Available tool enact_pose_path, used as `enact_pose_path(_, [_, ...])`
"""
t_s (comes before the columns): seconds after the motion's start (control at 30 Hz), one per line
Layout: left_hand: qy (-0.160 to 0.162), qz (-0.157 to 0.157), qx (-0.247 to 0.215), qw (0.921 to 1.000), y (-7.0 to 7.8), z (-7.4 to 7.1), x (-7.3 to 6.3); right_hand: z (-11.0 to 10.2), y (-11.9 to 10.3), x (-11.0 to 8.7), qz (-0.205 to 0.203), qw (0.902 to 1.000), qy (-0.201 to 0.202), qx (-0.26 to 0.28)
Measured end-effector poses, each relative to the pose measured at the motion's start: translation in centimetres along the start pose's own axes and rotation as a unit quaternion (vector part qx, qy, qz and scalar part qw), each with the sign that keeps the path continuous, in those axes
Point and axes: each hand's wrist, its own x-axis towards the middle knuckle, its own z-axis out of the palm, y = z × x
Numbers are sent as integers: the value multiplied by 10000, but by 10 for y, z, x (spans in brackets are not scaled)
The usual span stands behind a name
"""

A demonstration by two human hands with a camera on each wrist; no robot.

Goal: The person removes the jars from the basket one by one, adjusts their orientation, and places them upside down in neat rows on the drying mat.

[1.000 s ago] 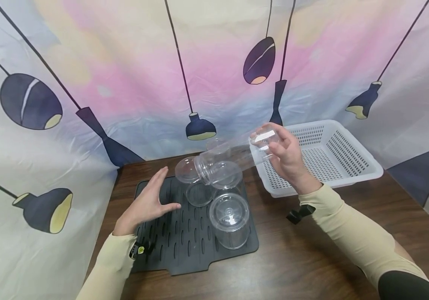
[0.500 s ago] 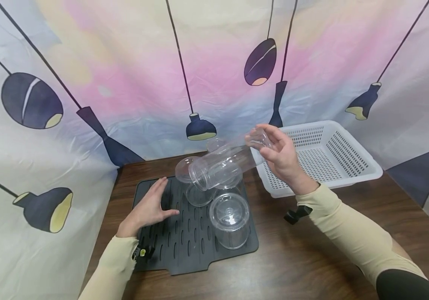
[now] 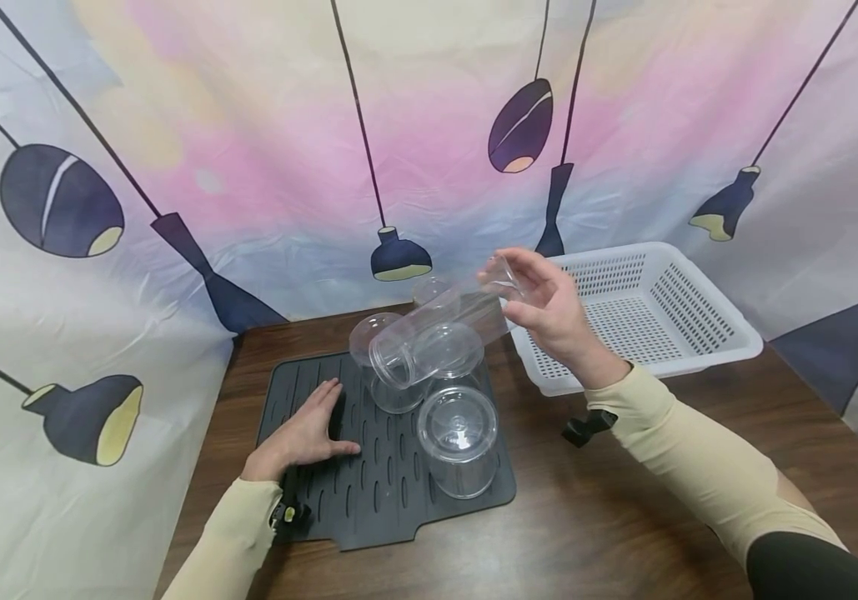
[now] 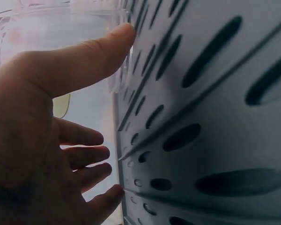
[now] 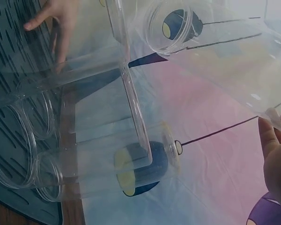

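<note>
A tall clear jar (image 3: 421,337) is tilted in the air, its round mouth toward the lower left. My right hand (image 3: 552,308) grips it near the other end; in the right wrist view a few fingertips (image 5: 269,136) show on its wall. My left hand (image 3: 304,433) is low over the dark ridged mat (image 3: 357,521), thumb and fingers spread, holding nothing. Whether it touches the mat, I cannot tell. Several clear containers stand on the mat's right part, the nearest container (image 3: 462,442) in front. The held jar partly overlaps the ones behind.
To the right of the mat, a white perforated basket (image 3: 709,283) sits on the brown wooden table (image 3: 549,533). Behind the table hangs a cloth (image 3: 271,167) printed with lamps. The standing containers are close together near the held jar.
My right hand has brought the jar leftward, and its mouth has turned and dropped slightly toward the lower left. My left hand has lowered toward the mat, still with its fingers spread.
</note>
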Motion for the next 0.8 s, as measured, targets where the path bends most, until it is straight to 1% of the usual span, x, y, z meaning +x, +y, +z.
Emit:
enact_pose_path(0.07, [-77,-34,-27,10000,-1,1,0,2,0,0,81,9999,2,-88])
enact_pose_path(0.17, [-109,-67,-57,9999,-1,3,0,4,1,0,177,9996,0,-232])
enact_pose_path(0.3, [-136,-31,-59,9999,-3,5,0,8,1,0,255,9975,-32,-653])
enact_pose_path(0.4, [-177,-49,-58,9998,-4,7,-1,11,0,0,340,9952,-137,-903])
enact_pose_path(0.5, [-205,-61,-53,9998,-4,8,-1,14,0,0,425,9938,-249,-993])
enact_pose_path(0.63, [-262,-68,3,9996,-5,12,-1,18,1,1,400,9914,-429,-1173])
enact_pose_path(0.8, [-278,-110,32,9995,-5,14,-1,24,2,2,371,9840,-602,-1637])
